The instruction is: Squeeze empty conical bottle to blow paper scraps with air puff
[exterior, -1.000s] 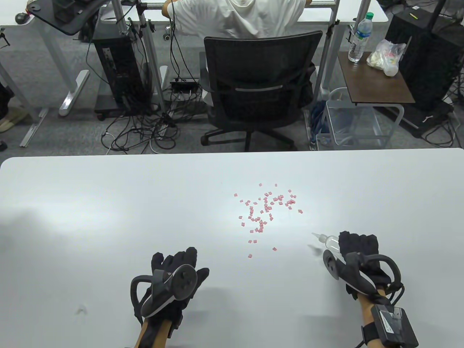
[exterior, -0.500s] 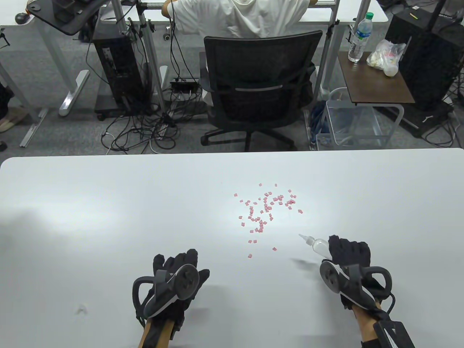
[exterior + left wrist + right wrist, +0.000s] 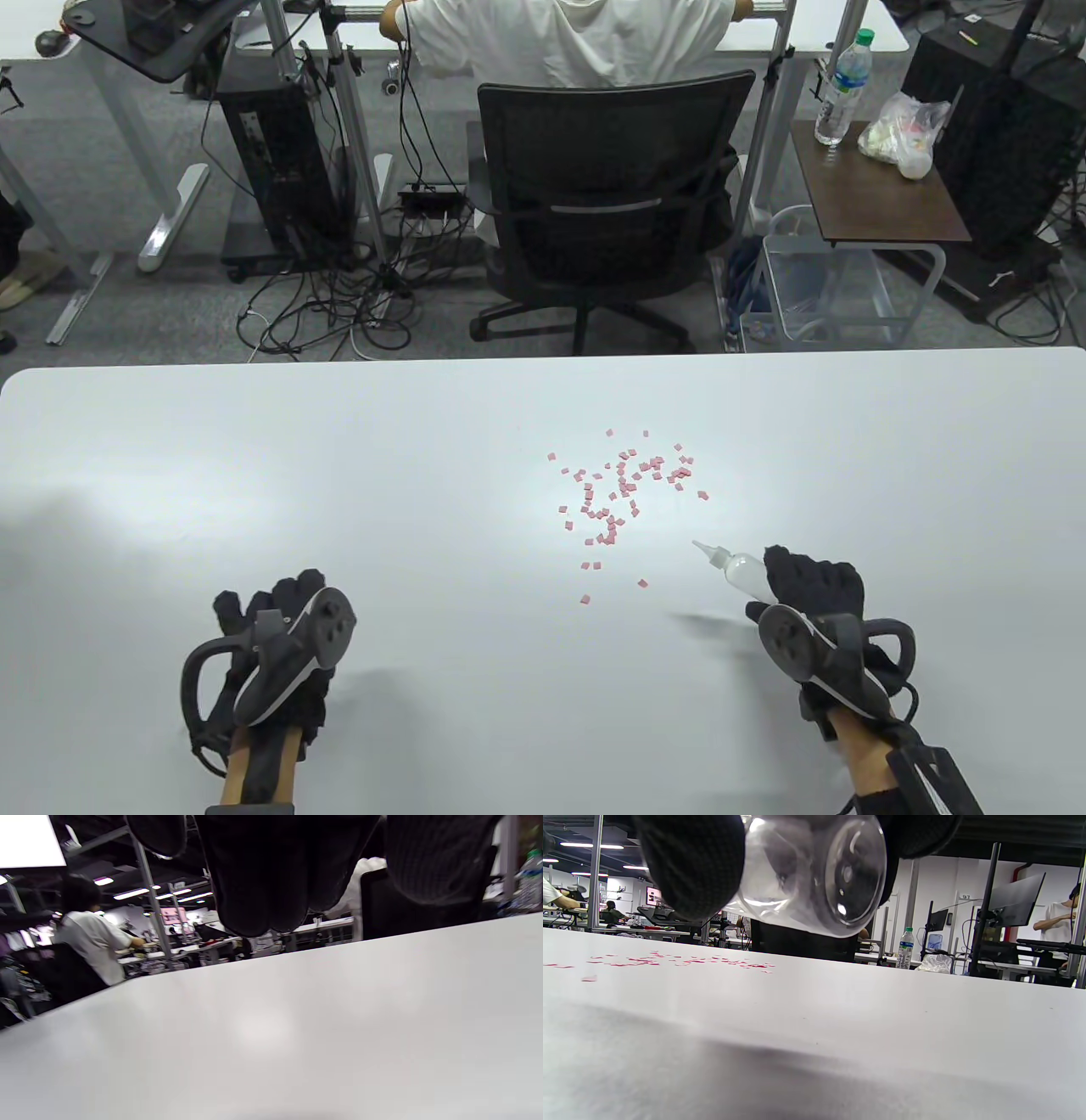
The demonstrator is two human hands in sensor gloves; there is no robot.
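The right hand (image 3: pixel 816 586) grips the clear conical bottle (image 3: pixel 738 567) around its body, fingers wrapped over the top and the thumb side underneath, so the soft wall sits where a squeeze can collapse it. The bottle is held off the table (image 3: pixel 339 458) near the front edge, right of centre; in the right wrist view its round base (image 3: pixel 855 870) faces the camera with nothing visible inside. The nozzle (image 3: pixel 704 549) points up-left toward the pink paper scraps (image 3: pixel 624 488), which lie scattered around the middle of the table, a few strays closer to the front edge. That aim looks deliberate — the tip is lined up with the near end of the cluster but stands apart from it, so the puff probably needs a little more closing-in before the squeeze. The left hand (image 3: pixel 280 628) sits low over the table toward the front edge on the left side, well apart from the scraps and the bottle, out of the air's path. It holds nothing — whether its fingers are curled or spread I cannot tell, as the tracker covers them from above and the left wrist view shows only dark fingertips (image 3: pixel 254 878).
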